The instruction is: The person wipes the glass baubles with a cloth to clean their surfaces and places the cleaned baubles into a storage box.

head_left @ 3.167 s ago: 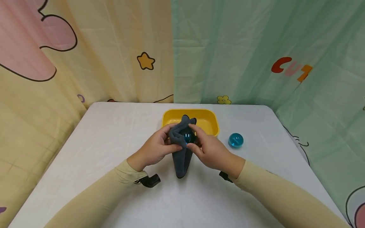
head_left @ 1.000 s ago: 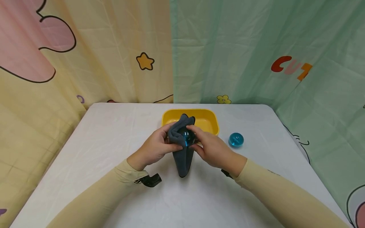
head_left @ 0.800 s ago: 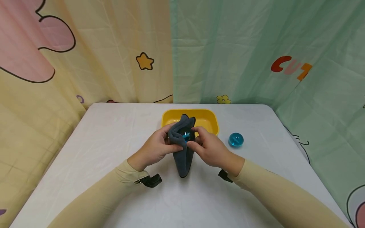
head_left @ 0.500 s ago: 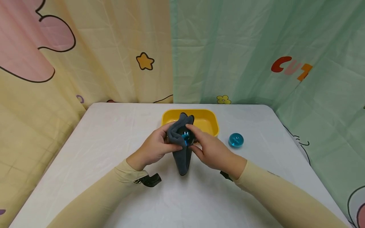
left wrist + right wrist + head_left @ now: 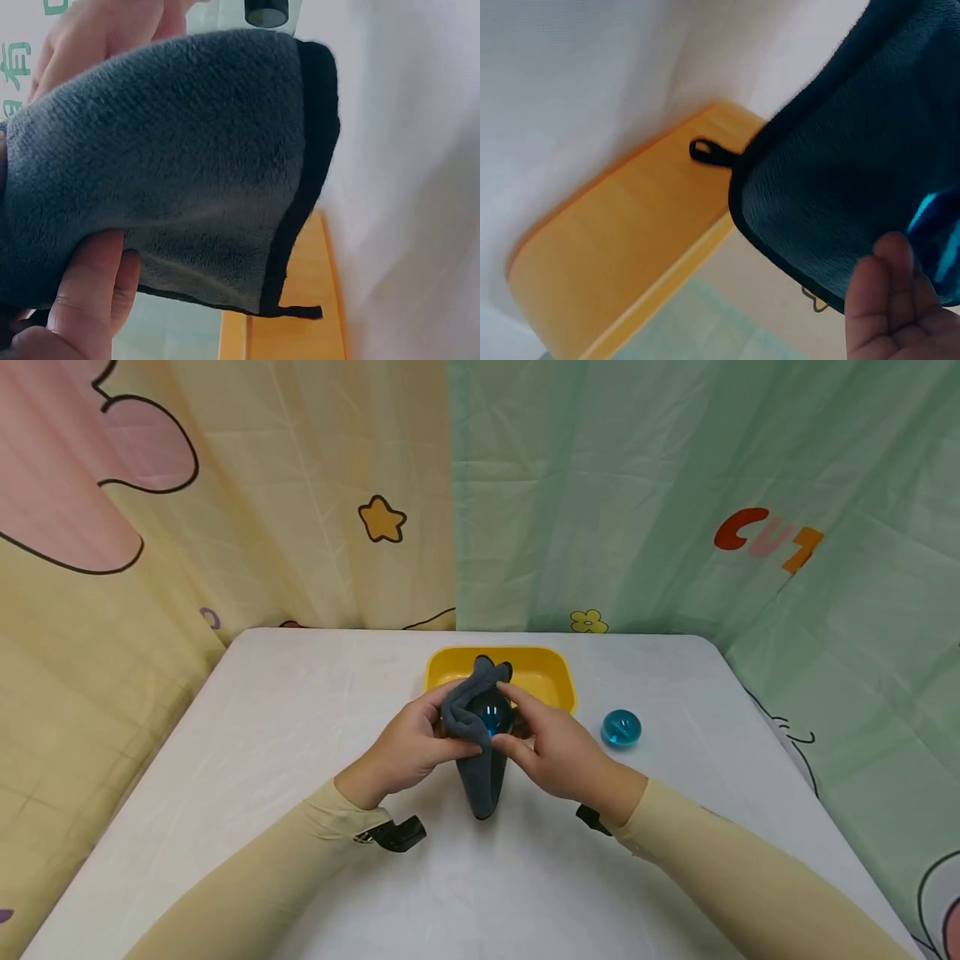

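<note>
Grey cloth (image 5: 477,772) now slightly higher

The black-edged cloth (image 5: 172,135) is grey, its ball (image 5: 491,712) seemingly blue

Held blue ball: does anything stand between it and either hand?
Yes, on one side: the gray cloth lies between the left hand and the held blue ball. Nothing visible stands between that ball's uncovered side and the right hand.

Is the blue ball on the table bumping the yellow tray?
Apart. The head view shows a strip of white table between the blue ball and the yellow tray.
</note>
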Tool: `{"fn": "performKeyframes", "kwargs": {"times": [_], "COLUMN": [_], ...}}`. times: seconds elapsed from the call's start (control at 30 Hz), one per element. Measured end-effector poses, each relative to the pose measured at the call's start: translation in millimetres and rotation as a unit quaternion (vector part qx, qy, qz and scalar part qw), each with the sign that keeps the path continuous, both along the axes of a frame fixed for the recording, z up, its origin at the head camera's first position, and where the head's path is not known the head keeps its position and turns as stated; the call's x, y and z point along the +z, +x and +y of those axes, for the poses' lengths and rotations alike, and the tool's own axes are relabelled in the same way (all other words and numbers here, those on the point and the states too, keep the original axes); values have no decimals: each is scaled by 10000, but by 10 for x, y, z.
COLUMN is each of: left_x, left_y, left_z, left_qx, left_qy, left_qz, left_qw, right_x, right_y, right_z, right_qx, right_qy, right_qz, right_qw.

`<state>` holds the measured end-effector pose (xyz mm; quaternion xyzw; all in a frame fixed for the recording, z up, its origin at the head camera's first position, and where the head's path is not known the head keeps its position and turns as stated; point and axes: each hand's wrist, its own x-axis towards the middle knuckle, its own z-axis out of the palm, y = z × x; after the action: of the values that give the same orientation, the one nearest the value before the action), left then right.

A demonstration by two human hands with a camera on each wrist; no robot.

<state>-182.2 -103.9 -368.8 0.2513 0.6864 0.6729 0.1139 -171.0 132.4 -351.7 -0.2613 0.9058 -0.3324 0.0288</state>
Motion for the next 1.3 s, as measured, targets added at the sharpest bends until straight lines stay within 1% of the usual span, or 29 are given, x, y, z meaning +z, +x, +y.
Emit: {"fn": "performKeyframes", "kwargs": {"times": [0.1,0.17,0.27,0.33,0.43,0.57,0.6,0.67,0.77,0.83,0.93,1.0,1.07,1.1,1.13,1.23,1.3], "left_x": [-1,-4,-11,-12,-6,-2,-5,-13,-20,-14,0,9,12,13,14,10,5], "left_y": [-14,-22,-30,-28,-24,-11,-6,0,2,3,3,5,5,7,8,14,20], "left_z": [-17,-24,-25,-24,-25,-25,-27,-27,-27,-29,-32,-29,-21,-17,-14,-10,-10], "left_qx": [72,44,-42,-90,-112,-74,-58,-55,-89,-76,-83,-91,-109,-113,-105,-86,-83], "left_qy": [-131,-96,-9,11,-71,-145,-158,-137,-65,-51,-14,-21,-39,-56,-69,-94,-80], "left_qz": [-7,-44,-90,-100,-50,1,5,18,46,49,-27,-66,-83,-78,-64,-21,13], "left_qw": [9999,9999,9999,9999,9999,9999,9999,9999,9999,9999,10000,9999,9999,9999,9999,9999,9999], "right_x": [5,16,40,52,45,7,-1,-12,-1,13,26,27,28,24,21,7,-6], "right_y": [10,13,5,0,-14,-25,-22,-11,9,24,35,35,26,17,9,-15,-25], "right_z": [-13,-16,-13,-5,-3,-21,-25,-32,-32,-22,0,16,26,26,24,9,-1], "right_qx": [180,255,264,255,184,14,-35,-83,72,291,538,584,555,525,491,305,129], "right_qy": [229,444,754,855,665,182,148,188,388,602,960,1168,1245,1199,1092,593,188], "right_qz": [278,428,527,577,353,-200,-276,-269,60,421,1041,1408,1596,1548,1392,585,29], "right_qw": [9992,9978,9954,9943,9970,9996,9995,9994,9992,9969,9885,9814,9777,9792,9830,9961,9997]}}
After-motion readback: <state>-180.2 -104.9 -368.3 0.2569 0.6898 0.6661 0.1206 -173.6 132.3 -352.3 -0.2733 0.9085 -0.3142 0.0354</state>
